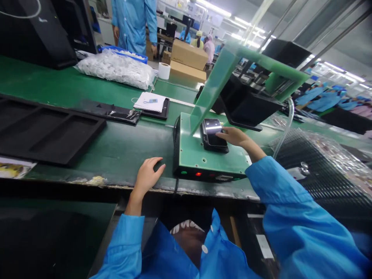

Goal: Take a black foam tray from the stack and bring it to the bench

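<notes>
My right hand point(232, 136) reaches onto a green fixture box point(192, 155) and rests its fingers, lying fairly flat, on a glossy black phone-like device point(211, 131) seated in a black holder there. My left hand point(147, 174) lies on the green bench point(122, 147) just left of the box, fingers loosely curled and apart, holding nothing; a small dark object may sit under its fingertips, hard to tell. A tilted green panel point(215, 81) rises over the device. Both sleeves are blue.
A black moulded tray point(43, 131) lies at left, a flat black part point(107, 111) and a white paper on a black tray point(151, 102) behind. A bag of white pieces point(116, 69), cardboard boxes point(188, 54), a black wire rack point(319, 170) at right. A person in blue point(133, 23) stands beyond.
</notes>
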